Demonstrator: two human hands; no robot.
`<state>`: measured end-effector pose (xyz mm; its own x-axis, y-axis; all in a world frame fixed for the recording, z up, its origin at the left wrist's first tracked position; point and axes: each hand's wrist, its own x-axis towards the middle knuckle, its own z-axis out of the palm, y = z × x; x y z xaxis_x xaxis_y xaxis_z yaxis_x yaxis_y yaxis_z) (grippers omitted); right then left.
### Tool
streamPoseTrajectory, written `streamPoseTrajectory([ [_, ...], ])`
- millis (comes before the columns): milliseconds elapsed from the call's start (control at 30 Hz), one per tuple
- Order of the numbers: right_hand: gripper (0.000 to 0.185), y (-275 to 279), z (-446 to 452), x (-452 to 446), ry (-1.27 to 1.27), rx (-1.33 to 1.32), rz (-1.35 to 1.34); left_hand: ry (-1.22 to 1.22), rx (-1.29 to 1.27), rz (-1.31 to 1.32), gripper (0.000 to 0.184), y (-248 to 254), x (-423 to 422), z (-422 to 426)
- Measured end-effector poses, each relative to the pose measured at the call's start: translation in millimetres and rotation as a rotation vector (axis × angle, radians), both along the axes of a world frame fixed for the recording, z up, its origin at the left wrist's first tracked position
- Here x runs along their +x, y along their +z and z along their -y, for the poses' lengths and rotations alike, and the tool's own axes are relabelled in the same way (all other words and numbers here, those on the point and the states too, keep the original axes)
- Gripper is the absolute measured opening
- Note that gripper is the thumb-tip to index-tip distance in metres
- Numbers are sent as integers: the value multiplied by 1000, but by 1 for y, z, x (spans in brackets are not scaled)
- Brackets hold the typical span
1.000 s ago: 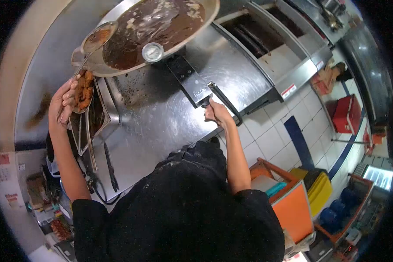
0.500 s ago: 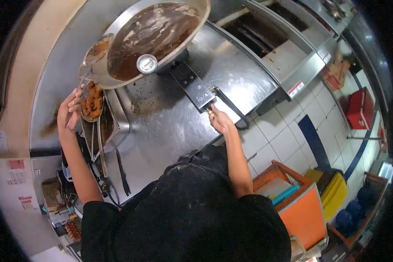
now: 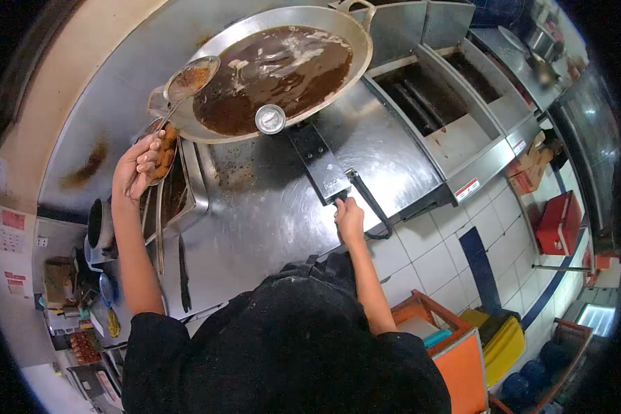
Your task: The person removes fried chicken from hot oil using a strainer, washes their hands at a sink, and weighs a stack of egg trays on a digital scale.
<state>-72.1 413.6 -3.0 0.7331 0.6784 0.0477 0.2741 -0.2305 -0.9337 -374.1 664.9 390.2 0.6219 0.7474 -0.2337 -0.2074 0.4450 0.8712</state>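
Observation:
My left hand (image 3: 139, 167) is closed around the thin handle of a skimmer (image 3: 192, 77). Orange fried crumbs lie in its round head, which is over the left rim of a wide wok (image 3: 363, 63). Dark oil with pale foam fills the wok, and a dial thermometer (image 3: 270, 119) sits at its near rim. Partly behind my left hand, browned fried pieces (image 3: 165, 157) rest in a second long-handled strainer above a metal tray (image 3: 199, 200). My right hand (image 3: 350, 219) has its fingers closed at the near end of a metal control box (image 3: 319, 165), on what looks like a knob.
A black hose (image 3: 371, 207) curves beside the box. Black tongs (image 3: 184, 276) lie on the steel counter (image 3: 248, 228). Fryer basins (image 3: 421, 96) stand at the right; an orange bin (image 3: 459, 369) and yellow container (image 3: 501, 352) are on the tiled floor.
The view has shifted, bringing more of the wok into sight. My left hand and the skimmer have moved slightly forward, away from me. My right hand stays at the box's end.

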Motion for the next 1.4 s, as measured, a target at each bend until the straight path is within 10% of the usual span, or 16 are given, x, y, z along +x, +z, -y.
streamPoseTrajectory([
  [367,30,30,9,3,-24,-143,189,-38,-78,60,31,-5,-4,2],
  [500,29,122,11,8,-24,-335,390,16,-26,61,31,3,-7,11],
  [633,32,281,-23,8,32,371,812,-33,4,98,27,2,-12,18],
  [933,30,340,-112,4,539,135,1293,-27,34,146,27,-5,-23,33],
  [1133,32,337,-116,-13,452,-24,1419,-52,7,156,27,-8,-29,38],
  [1267,17,316,-50,-6,184,553,984,-61,-41,205,28,-11,-32,39],
  [1400,32,130,24,25,18,-563,410,-35,-32,147,31,1,-29,53],
])
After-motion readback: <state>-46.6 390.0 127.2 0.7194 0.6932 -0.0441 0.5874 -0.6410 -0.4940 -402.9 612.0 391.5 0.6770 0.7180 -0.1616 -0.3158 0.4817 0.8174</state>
